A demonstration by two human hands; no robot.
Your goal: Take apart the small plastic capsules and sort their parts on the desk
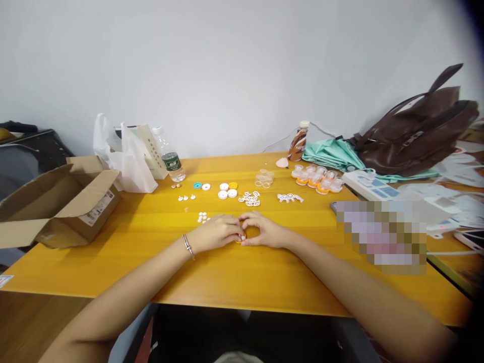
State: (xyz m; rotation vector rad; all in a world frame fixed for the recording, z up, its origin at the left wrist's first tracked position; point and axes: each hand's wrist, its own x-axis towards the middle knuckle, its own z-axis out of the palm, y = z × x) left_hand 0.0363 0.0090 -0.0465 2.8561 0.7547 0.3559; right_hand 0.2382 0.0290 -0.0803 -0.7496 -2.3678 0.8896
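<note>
Near the middle of the table, my left hand [217, 233] and my right hand [266, 231] meet at the fingertips. Between them is a small orange round base [238, 242], mostly covered by my fingers. My left fingers pinch a tiny white piece [243, 237] over it. My right thumb and index finger curve round and close on the base's right side. Just beyond my hands lie white openwork pieces [250, 199], with a white toothed strip [290, 197] to their right. Small white discs [202, 217] lie beside my left fingers. Farther back are white round caps [223, 194] and a yellow cap [233, 185].
Clear rings [264, 177] and clear-domed orange pieces [316, 177] stand farther back. An open cardboard box [83, 212], a plastic bag [132, 166] and a water bottle [172, 161] are left. A brown drink bottle [298, 143], backpack [419, 133] and power strip [372, 189] are right.
</note>
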